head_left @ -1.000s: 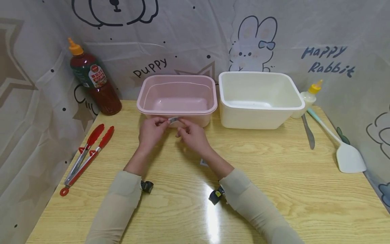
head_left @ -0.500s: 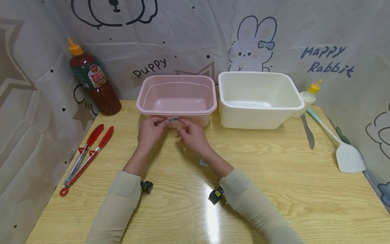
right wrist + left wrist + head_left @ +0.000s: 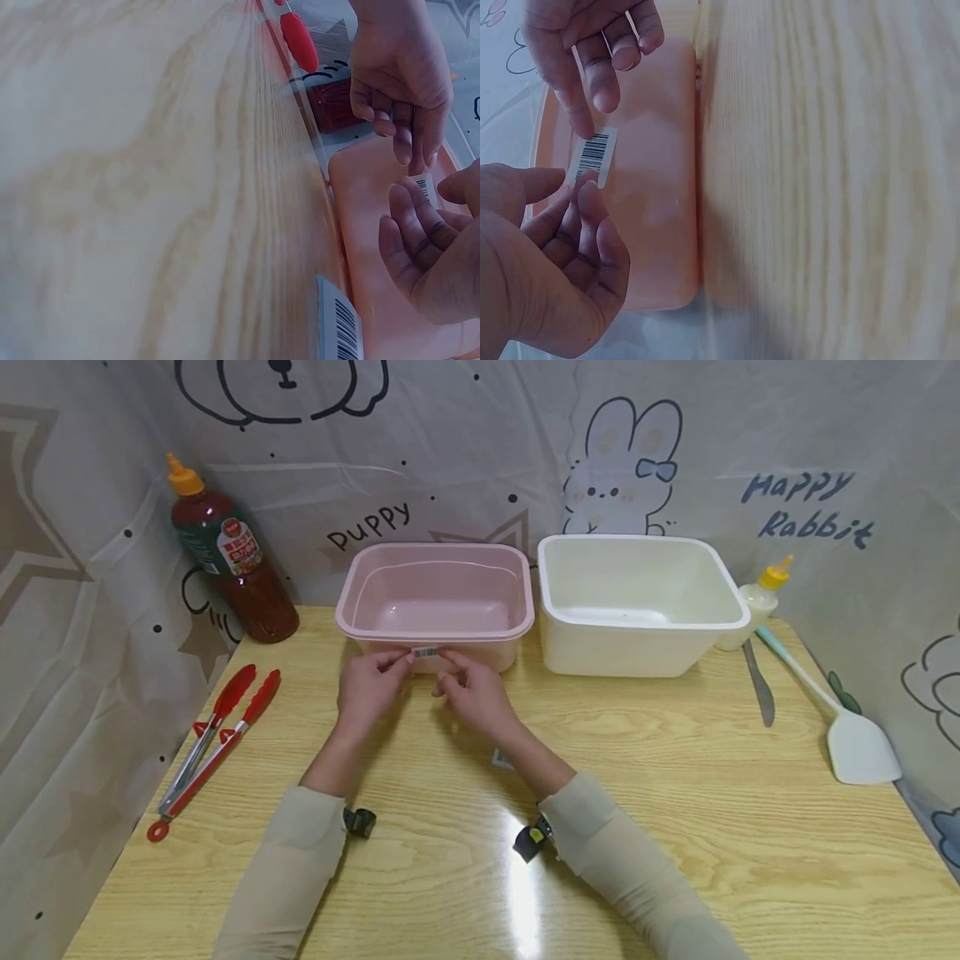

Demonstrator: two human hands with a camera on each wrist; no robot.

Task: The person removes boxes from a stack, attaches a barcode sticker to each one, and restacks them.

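At the front wall of a pink plastic bin [image 3: 437, 635], both hands meet at a small white barcode sticker [image 3: 426, 652]. My left hand [image 3: 369, 687] pinches its left end between thumb and index finger. My right hand [image 3: 478, 695] holds the opposite end at its fingertips, the remaining fingers loosely bent below. Seen from the left wrist, the sticker [image 3: 593, 156] overlaps the bin's wall [image 3: 652, 187] close under the rim, its ends partly covered by fingertips.
Beside the pink bin stands a white bin [image 3: 615, 647]. A sauce bottle [image 3: 236, 568] and red tongs [image 3: 213, 747] are at left. A yellow-capped bottle [image 3: 757, 602], a knife [image 3: 761, 689] and a white spatula [image 3: 861, 747] are at right. A barcoded card [image 3: 341, 322] lies near my right forearm.
The sticker, bowed and tilted a second ago, now looks flatter and more level. My left hand has shifted very slightly left; the right hand and the bins keep their places.
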